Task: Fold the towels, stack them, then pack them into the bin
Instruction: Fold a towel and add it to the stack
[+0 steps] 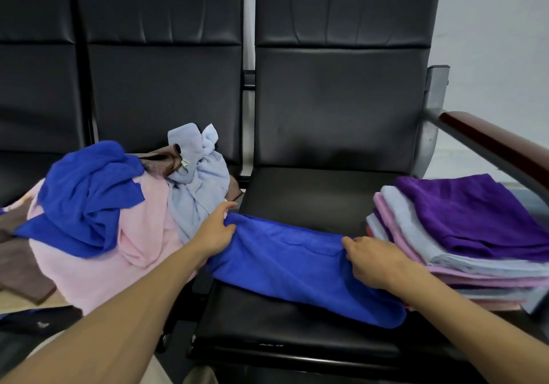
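A bright blue towel lies folded lengthwise across the black seat in front of me. My left hand pinches its left end, and my right hand grips its right end. A stack of folded towels, purple on top with light blue and pink below, sits at the right of the seat. On the seat to the left lies a heap of unfolded towels: blue, pink, light blue and brown. No bin is in view.
Black padded backrests stand behind the seats. A dark red armrest on a metal frame runs above the folded stack at the right. A dark brown cloth lies at the far left.
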The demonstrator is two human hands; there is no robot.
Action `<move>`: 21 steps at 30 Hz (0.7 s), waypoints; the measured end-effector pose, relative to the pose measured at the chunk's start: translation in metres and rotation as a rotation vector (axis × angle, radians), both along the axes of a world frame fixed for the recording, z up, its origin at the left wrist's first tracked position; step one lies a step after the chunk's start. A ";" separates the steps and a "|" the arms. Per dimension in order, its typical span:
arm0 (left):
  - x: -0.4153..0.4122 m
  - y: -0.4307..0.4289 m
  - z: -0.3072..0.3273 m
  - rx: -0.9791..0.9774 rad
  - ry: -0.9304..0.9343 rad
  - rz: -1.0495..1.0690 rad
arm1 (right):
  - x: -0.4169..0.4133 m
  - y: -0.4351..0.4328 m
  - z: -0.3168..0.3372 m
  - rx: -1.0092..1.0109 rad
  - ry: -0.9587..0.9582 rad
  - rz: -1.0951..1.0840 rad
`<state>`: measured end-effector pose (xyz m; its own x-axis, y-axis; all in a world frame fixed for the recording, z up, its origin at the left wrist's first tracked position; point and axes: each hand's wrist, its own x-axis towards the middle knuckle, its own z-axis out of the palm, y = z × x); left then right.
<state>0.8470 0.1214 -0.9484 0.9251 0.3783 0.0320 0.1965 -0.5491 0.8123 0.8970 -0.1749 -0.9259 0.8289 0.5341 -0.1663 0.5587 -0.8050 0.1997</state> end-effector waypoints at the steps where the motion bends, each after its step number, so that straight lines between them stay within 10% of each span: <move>1: 0.000 0.000 -0.001 -0.016 0.027 0.016 | -0.001 0.000 -0.002 -0.019 -0.010 0.008; 21: -0.031 0.010 0.015 0.136 0.077 -0.276 | -0.010 -0.010 0.000 -0.003 -0.006 -0.071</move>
<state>0.8156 0.1318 -0.9330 0.9940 0.1093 -0.0092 0.0829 -0.6930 0.7161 0.8874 -0.1846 -0.9261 0.8657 0.4734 -0.1628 0.4991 -0.8418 0.2055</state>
